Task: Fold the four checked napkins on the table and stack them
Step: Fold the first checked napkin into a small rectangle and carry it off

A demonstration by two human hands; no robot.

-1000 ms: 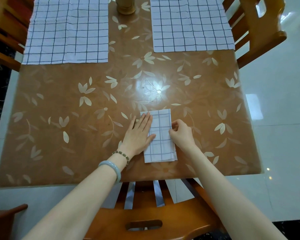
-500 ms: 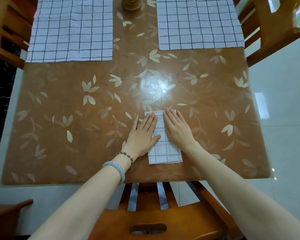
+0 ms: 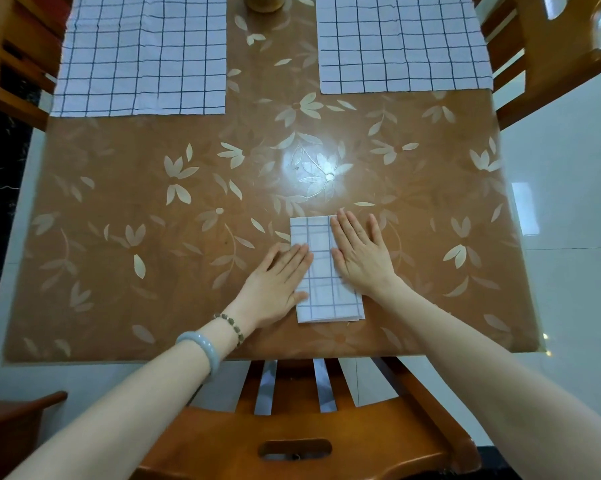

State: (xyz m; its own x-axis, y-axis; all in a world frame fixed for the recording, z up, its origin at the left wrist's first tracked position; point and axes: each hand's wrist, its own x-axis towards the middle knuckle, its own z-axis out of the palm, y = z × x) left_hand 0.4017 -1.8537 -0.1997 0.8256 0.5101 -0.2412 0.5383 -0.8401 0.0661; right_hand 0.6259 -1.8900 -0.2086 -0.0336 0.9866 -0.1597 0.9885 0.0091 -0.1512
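The folded napkin [image 3: 321, 271] lies by the near edge of the table [image 3: 153, 271], left hand [image 3: 278, 282] on its left side, right hand [image 3: 363, 254] on its right. Behind (well apart) lie the far-left napkin [image 3: 143, 53] and far-right napkin [image 3: 403, 43].

We're seeing the left spread napkin [image 3: 143, 57] and right spread napkin [image 3: 403, 43] being cut by the top edge, the wooden object [image 3: 264, 3] too. The left hand [image 3: 278, 285] and right hand [image 3: 361, 254] are covering both sides of the folded napkin [image 3: 321, 299].

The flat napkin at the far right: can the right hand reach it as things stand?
Probably yes: the right hand lies open on the folded napkin; only bare table separates it from the flat napkin.
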